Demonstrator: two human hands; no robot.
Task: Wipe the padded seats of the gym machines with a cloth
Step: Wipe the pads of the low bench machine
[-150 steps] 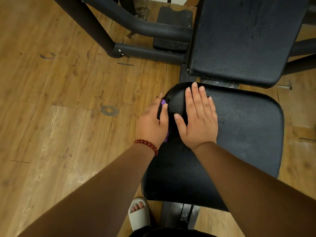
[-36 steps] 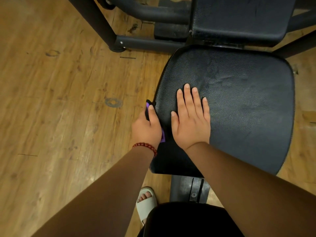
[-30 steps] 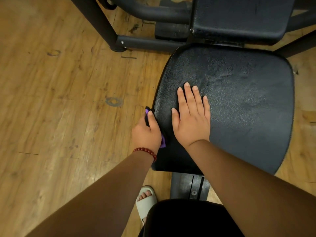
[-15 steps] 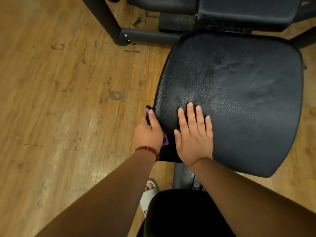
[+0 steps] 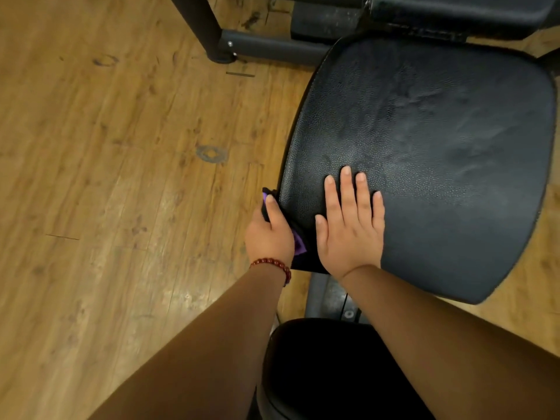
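We are wiping the padded seat (image 5: 439,140) along its left edge. Our left hand (image 5: 268,237) curls its fingers round the one purple cloth (image 5: 299,247), held against that edge. Our right hand (image 5: 350,231) lies flat on the seat, fingers straight. Next, we judge, the cloth must sweep the top. Two pads show: this seat and a second pad (image 5: 454,10) beyond.

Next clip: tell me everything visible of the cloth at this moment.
The cloth shows only in scraps: a purple patch beside the base of the thumb, and a purple-and-dark tip poking out past the thumb's end. It looks soft and bunched. The left hand grips it against the left side edge of the black padded seat, near the front corner, and hides most of it, so its full shape cannot be told.
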